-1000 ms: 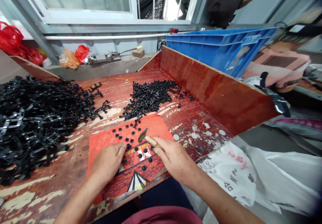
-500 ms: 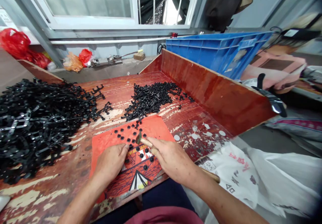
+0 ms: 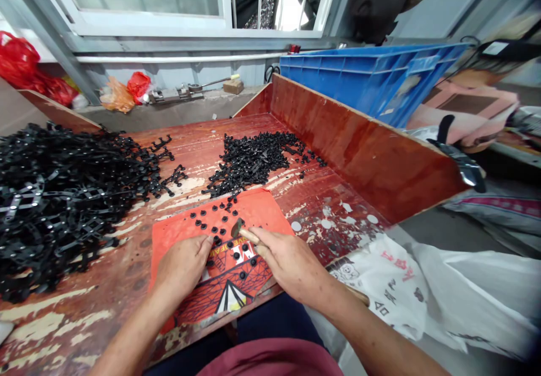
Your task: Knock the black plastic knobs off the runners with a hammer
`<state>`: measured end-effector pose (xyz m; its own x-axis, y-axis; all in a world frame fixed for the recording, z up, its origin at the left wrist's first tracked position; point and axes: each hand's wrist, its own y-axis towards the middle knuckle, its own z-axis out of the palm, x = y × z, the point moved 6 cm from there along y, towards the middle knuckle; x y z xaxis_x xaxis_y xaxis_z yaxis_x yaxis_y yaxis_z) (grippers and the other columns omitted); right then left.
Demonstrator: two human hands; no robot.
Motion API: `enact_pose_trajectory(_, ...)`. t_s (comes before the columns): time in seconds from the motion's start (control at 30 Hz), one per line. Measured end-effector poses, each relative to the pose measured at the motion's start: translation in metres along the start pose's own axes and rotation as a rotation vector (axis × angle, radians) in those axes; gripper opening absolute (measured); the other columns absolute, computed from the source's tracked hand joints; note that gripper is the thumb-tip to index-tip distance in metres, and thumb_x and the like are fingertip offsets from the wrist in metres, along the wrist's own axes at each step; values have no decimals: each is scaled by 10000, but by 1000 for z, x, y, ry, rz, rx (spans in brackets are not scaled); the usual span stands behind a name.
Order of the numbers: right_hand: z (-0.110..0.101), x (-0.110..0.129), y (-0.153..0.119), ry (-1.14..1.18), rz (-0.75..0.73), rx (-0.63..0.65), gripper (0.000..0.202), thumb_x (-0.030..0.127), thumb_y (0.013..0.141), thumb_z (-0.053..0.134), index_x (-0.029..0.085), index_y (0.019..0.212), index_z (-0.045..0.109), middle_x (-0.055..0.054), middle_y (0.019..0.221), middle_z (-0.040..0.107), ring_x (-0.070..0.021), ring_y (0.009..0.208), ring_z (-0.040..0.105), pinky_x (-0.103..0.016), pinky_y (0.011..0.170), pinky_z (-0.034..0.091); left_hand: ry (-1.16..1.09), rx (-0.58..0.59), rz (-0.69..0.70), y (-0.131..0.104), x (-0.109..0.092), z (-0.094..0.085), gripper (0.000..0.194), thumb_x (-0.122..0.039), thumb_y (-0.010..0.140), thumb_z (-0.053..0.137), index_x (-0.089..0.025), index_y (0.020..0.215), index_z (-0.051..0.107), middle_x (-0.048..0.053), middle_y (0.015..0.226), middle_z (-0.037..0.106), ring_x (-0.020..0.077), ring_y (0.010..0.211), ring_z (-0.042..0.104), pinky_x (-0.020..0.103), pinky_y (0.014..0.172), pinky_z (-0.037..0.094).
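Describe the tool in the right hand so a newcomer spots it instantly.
Find the worn red wooden table, then the orange-red sheet at its near edge, dotted with small black parts. Over the sheet, the right hand grips the tool, its dark head jutting past the fingers. Its pale, wood-coloured handle sets it apart from those all-black parts.

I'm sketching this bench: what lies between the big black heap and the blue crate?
From the heap to the crate, the head view shows a tabletop strip, the smaller black pile, then the upright wooden side board.
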<state>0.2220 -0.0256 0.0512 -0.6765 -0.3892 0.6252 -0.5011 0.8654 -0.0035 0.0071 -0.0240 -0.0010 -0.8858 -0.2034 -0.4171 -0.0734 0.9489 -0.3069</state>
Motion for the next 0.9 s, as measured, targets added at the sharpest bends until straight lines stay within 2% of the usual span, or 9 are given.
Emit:
enact_pose_trajectory(0.13, 0, 7, 3, 34, -65, -13, 453, 200, 1028, 440, 323, 1463, 464, -21, 1244, 685, -203, 1100, 656, -336, 967, 501, 36, 17, -12, -1, 0, 1, 487, -492, 969, 274, -240, 744, 624, 80, 823, 734, 261, 836, 669, 299, 695, 398)
enact_pose_trajectory(0.27, 1, 20, 8, 21, -125, -51, 476, 193, 1028, 434, 321, 1487, 425, -24, 1272, 668, -203, 1118, 646, -327, 988, 494, 60, 9, -18, -3, -4, 1, 498, -477, 978, 243, -235, 836, 654, 113, 897, 740, 286, 900, 669, 320, 706, 389)
enact_pose_trajectory(0.33, 6, 25, 11, -48, -106, -57, 495, 202, 1028, 433, 322, 1505, 388, -39, 1222, 686, -214, 1071, 662, -324, 943, 510, 74, 10, -22, -5, -7, 1, 519, -474, 984, 207, -234, 836, 644, 121, 885, 733, 294, 882, 667, 330, 695, 375)
enact_pose_trajectory(0.5, 31, 27, 14, -310, -29, 21, 495, 211, 1017, 443, 371, 1483, 396, -45, 988, 718, -239, 852, 700, -300, 691, 504, 132, -34, 2, -11, -8, 2, 488, -442, 988, 186, -232, 783, 576, 112, 828, 711, 294, 832, 651, 336, 672, 338)
enact_pose_trajectory(0.63, 36, 26, 14, -346, -34, 16, 496, 228, 1018, 448, 374, 1487, 379, -44, 984, 720, -245, 837, 699, -294, 645, 469, 11, -23, 42, -9, -4, 2, 496, -474, 988, 186, -234, 722, 530, 83, 787, 698, 268, 799, 633, 329, 673, 338)
enact_pose_trajectory(0.8, 29, 21, 17, -297, -46, 26, 448, 227, 1019, 455, 349, 1449, 433, -40, 1042, 729, -237, 879, 701, -290, 696, 488, -34, 26, 11, -2, -1, 3, 474, -467, 968, 243, -227, 691, 544, 97, 794, 698, 268, 802, 636, 328, 677, 355)
enact_pose_trajectory(0.9, 18, 22, 17, -165, -91, -10, 435, 218, 1028, 448, 317, 1452, 438, -29, 1132, 720, -220, 973, 690, -293, 820, 510, 5, 24, -5, -2, -3, 3, 483, -459, 971, 230, -227, 760, 597, 118, 877, 720, 290, 876, 650, 335, 695, 364)
